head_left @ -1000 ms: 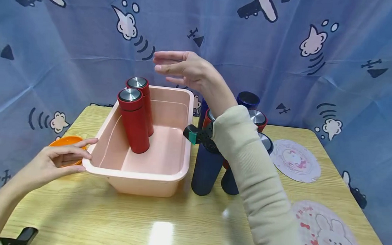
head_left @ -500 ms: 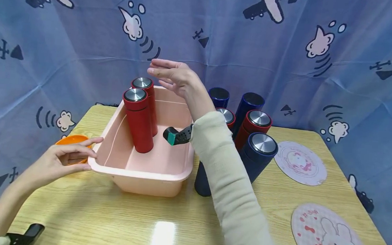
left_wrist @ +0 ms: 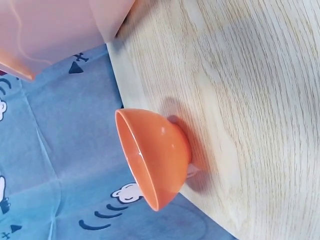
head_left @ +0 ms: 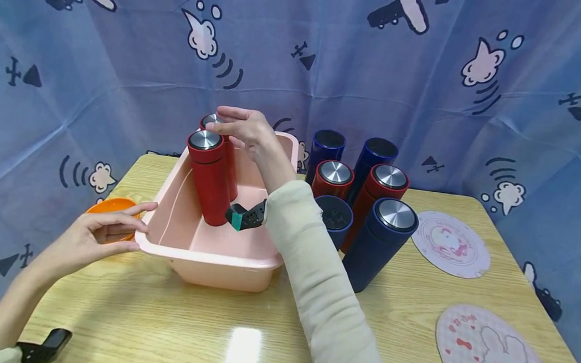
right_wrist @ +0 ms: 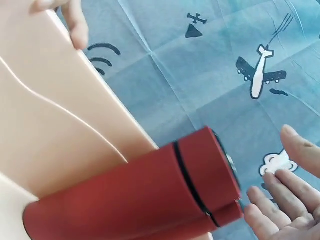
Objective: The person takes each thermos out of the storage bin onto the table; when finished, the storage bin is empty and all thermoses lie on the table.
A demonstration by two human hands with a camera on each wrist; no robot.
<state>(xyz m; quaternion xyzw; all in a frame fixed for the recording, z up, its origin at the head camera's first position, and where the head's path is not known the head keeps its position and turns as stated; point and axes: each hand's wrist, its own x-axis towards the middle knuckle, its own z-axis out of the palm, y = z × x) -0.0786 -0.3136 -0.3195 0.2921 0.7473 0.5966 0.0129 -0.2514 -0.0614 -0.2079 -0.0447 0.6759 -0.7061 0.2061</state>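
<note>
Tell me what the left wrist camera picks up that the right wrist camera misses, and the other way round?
Only the left wrist view shows the orange bowl standing at the edge of the wooden table.

Only the right wrist view shows a red flask with its steel cap, the open fingers of the right hand just beside that cap, and a fingertip at the tub's far rim.

Both show the pink tub and the blue cartoon curtain behind it.
</note>
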